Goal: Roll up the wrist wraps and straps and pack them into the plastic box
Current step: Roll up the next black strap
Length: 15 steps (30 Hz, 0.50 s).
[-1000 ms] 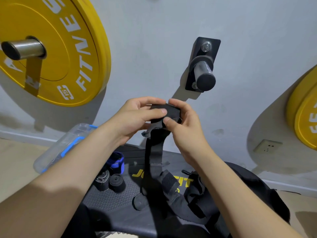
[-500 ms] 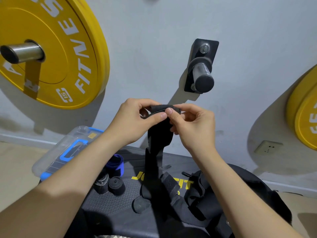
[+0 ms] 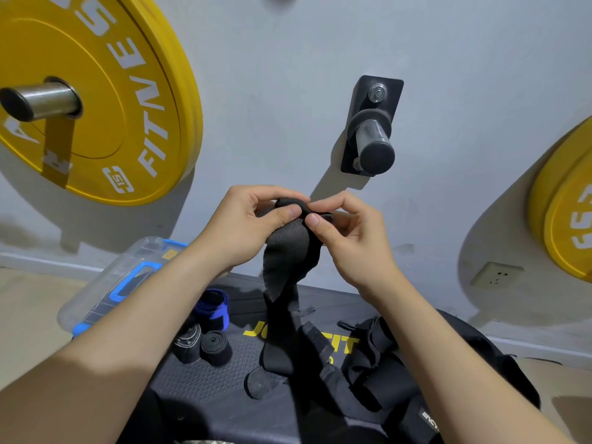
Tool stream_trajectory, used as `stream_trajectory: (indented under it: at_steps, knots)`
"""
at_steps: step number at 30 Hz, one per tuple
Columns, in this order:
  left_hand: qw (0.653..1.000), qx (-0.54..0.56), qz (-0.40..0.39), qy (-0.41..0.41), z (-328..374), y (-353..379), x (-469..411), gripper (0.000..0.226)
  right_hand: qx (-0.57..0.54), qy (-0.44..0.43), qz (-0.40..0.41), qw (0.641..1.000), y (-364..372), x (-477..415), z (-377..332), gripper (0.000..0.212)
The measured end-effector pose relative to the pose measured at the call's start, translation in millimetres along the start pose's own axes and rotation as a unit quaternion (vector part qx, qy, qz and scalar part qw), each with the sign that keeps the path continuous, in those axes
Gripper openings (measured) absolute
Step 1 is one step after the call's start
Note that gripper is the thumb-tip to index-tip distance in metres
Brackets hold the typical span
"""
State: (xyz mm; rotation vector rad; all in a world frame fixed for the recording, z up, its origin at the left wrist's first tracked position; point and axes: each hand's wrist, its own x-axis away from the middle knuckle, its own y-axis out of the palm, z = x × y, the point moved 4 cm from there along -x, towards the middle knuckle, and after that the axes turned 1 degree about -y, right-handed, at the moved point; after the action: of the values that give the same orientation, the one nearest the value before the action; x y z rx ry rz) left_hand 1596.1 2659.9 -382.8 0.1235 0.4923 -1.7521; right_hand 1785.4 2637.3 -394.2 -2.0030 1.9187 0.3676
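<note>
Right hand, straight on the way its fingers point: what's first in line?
The right hand pinches the black strap; beyond that, probably the left hand, directly opposite. Depth unclear.

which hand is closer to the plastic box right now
Left. The left hand sits just right of the plastic box, above it in the picture, pinching the black strap; the right hand pinches the same strap farther right.

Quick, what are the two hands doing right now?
Left hand: pinching the top of the black strap.
Right hand: pinching the same strap's top edge.
</note>
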Motion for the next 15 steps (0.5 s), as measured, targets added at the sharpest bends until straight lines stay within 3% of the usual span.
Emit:
stream_trajectory:
  at_steps: [4,7,9,12,15]
  knots:
    - [0.992,0.102,-0.038,-0.068,-1,2,1,0.023,-0.016,0.018,0.024,0.999,-2,-2,3,0.014]
    - [0.987,0.138,-0.046,-0.074,1,4,2,0.023,-0.025,0.029,0.014,0.999,0,-2,4,0.011]
    - [0.993,0.096,-0.034,-0.053,1,3,3,0.018,-0.035,0.037,0.005,0.999,-1,-1,3,0.015]
    - [0.999,0.004,-0.023,-0.045,2,-5,5,0.033,0.016,0.053,-0.001,0.998,-4,-1,7,0.026]
    - [0.994,-0.093,-0.03,-0.038,4,-9,6,0.018,0.085,0.053,-0.013,0.995,-4,0,11,0.014]
